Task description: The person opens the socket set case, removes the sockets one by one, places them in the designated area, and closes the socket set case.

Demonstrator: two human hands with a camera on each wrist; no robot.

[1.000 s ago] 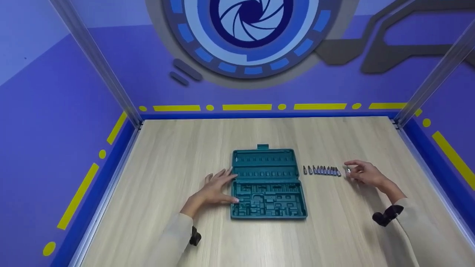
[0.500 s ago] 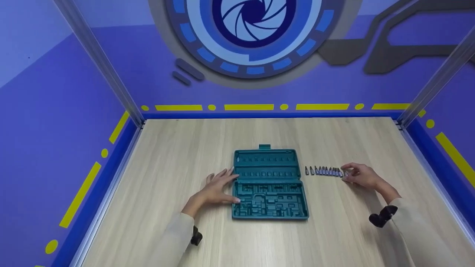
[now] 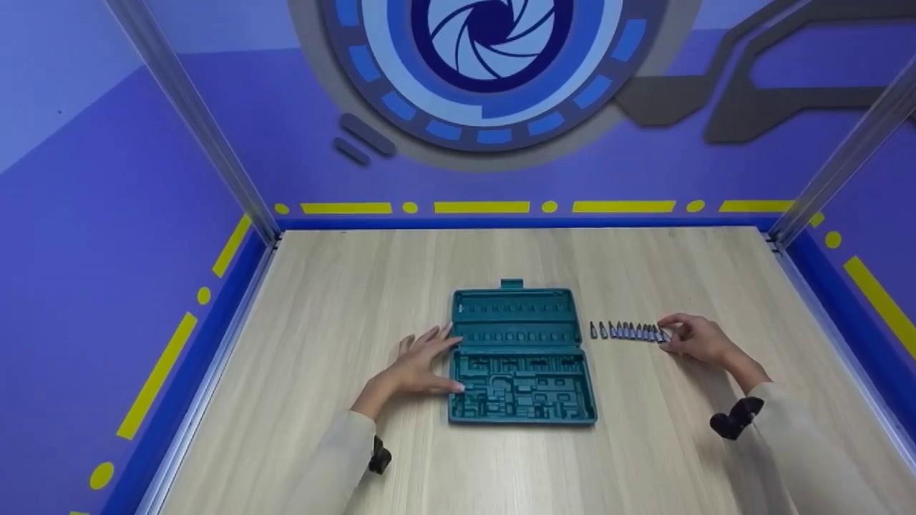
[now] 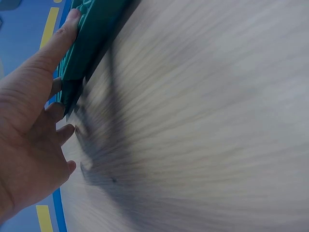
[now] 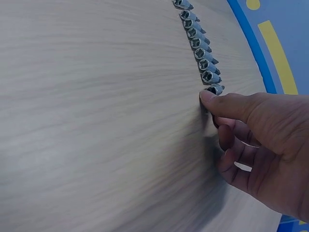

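Observation:
An open dark green plastic tool case [image 3: 521,386] lies flat on the table, its moulded slots facing up. My left hand [image 3: 415,363] rests at its left side with spread, mostly straight fingers; in the left wrist view the thumb [image 4: 63,41] lies against the case's edge. To the right of the case, silver bit sockets [image 3: 622,330] form a row, square drive holes showing in the right wrist view. My right hand [image 3: 701,340] pinches the last bit socket [image 5: 216,89] between thumb and index finger at the row's right end, close beside its neighbour.
The wooden table [image 3: 343,286] meets a blue-purple back wall [image 3: 236,143] with yellow dashes. Metal posts [image 3: 215,136] stand at the back corners. The case's latch tab [image 3: 511,284] points toward the back wall.
My right hand has moved left with the bit socket and brought it up to the right end of the row. My left hand has stayed at the case; the head view has shifted slightly.

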